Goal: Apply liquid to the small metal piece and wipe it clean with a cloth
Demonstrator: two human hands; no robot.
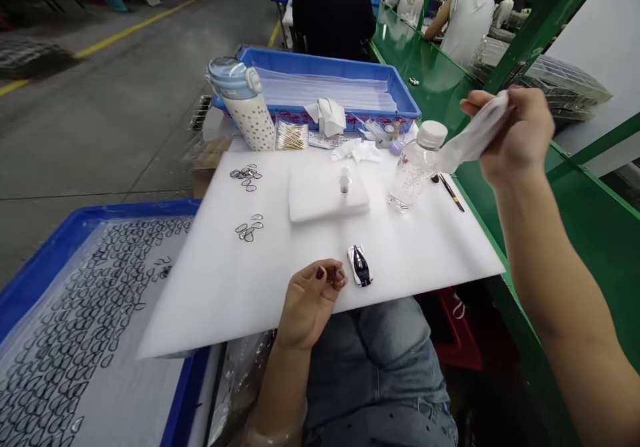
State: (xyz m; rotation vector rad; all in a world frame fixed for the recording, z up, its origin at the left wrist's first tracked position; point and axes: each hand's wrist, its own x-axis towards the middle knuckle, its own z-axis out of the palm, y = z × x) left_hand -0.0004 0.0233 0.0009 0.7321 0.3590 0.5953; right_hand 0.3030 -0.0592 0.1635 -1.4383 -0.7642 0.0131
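Note:
My right hand (515,133) is raised above the right side of the white foam sheet (280,273) and is closed round a white cloth (473,139) that hangs down toward a clear plastic bottle with a white cap (415,167). My left hand (313,297) rests on the sheet's near edge with its fingers curled in; what it holds, if anything, I cannot make out. A small dark toy car (359,265) lies just right of that hand. A small white foam block (325,193) with a little upright piece on it sits mid-sheet.
Small dark loop-shaped parts (246,175) lie in two clusters on the sheet; a blue tray (30,280) at left holds many more. Behind stand a dotted flask (245,103), cotton swabs, tissues and another blue tray (400,87). A pen (451,192) lies right. Other people sit along the green conveyor (590,227).

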